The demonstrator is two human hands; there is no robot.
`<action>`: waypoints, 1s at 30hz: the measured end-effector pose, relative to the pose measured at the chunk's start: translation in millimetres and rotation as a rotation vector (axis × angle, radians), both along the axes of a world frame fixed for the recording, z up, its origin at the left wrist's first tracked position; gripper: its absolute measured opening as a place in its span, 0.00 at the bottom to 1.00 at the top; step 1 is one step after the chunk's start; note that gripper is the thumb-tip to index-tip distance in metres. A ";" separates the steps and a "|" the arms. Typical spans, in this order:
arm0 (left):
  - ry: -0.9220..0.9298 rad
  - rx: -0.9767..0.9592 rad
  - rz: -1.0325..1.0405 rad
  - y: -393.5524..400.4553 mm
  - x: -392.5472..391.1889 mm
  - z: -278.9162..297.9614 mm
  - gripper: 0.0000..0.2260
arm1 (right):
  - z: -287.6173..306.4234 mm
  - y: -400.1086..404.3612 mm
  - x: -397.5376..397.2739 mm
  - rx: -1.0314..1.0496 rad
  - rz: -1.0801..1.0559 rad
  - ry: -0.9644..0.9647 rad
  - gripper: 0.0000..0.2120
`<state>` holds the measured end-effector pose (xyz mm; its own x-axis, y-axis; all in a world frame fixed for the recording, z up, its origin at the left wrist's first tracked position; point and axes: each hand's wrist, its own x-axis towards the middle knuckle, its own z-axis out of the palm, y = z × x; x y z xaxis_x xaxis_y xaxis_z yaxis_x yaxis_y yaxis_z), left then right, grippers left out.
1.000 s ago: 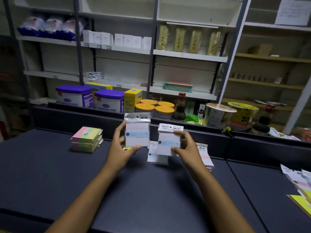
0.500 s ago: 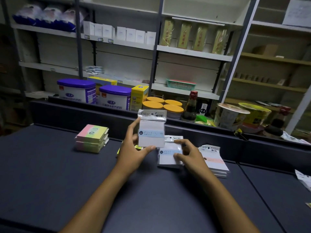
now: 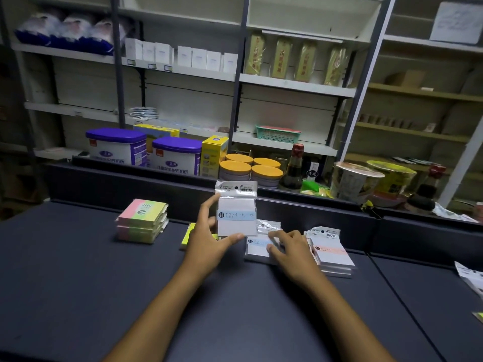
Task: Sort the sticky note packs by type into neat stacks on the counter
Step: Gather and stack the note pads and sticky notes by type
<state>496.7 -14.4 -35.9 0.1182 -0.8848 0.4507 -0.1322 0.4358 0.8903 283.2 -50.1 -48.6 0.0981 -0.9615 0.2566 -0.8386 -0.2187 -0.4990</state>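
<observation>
Counter [image 3: 78, 296] near edge open — left hand [image 3: 211, 246] holds pack [image 3: 236, 212] upright

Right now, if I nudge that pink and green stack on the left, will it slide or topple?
The pink and green stack would probably slide as a block: it is low and broad. Its packs look glossy and sit slightly offset, so the top one might slip off first.

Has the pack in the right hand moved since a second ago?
Yes. The right hand has brought its blue-label pack down from beside the raised pack onto the counter, left of the pink-label stack.
</observation>
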 end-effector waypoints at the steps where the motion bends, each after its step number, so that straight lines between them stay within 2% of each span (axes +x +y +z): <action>1: -0.016 0.007 0.000 -0.1 -1.9 0.3 0.40 | 3.8 1.5 -0.7 -0.036 0.012 -0.013 0.17; 3: -0.040 0.025 -0.007 -1.0 -6.3 1.9 0.40 | 13.5 4.1 -5.6 -0.159 0.017 -0.018 0.15; 6: -0.065 0.067 -0.035 -7.6 -13.2 4.8 0.40 | 27.5 6.0 -20.5 -0.324 -0.060 0.128 0.16; 12: -0.242 0.166 -0.083 -24.1 -35.6 3.3 0.39 | 29.5 4.3 -45.8 -0.273 -0.156 0.335 0.21; 20: -0.463 0.220 -0.061 -41.0 -41.1 -9.3 0.38 | 31.7 -1.7 -49.1 -0.283 -0.185 0.235 0.19; 24: -0.658 0.164 0.038 -45.5 -38.8 -15.1 0.39 | 30.3 -2.5 -48.3 -0.285 -0.172 0.206 0.18; 30: -0.783 0.196 0.044 -44.2 -37.8 -24.6 0.37 | 27.4 -0.6 -46.8 -0.272 -0.171 0.205 0.17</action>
